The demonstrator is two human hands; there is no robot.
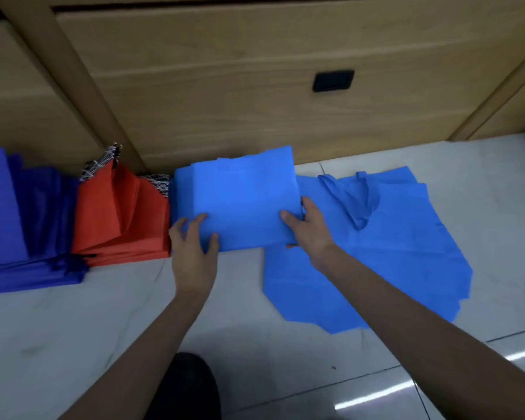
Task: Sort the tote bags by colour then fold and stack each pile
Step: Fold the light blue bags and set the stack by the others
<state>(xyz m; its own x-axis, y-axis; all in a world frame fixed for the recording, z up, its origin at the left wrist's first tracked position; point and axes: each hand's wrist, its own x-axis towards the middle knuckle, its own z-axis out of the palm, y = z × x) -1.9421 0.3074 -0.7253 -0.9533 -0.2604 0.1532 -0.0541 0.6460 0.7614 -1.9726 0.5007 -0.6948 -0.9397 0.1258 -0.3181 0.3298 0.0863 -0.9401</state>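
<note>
Left hand (194, 237) and right hand (308, 230) grip light-blue stack (240, 195). Risk: layers slip and splay, or nudge red pile (119, 213).

Backdrop is a light wood cabinet (225, 86) with big drawer fronts, and one has a small black recessed handle (333, 80). The floor (73, 328) is glossy pale tile with dark grout lines, and light streaks (376, 395) glare off it bottom right. There's a dark rounded blob (185, 386) at the bottom edge, probably a shoe, too dim to call. Some white netting (161, 181) sits against the cabinet base.
</note>
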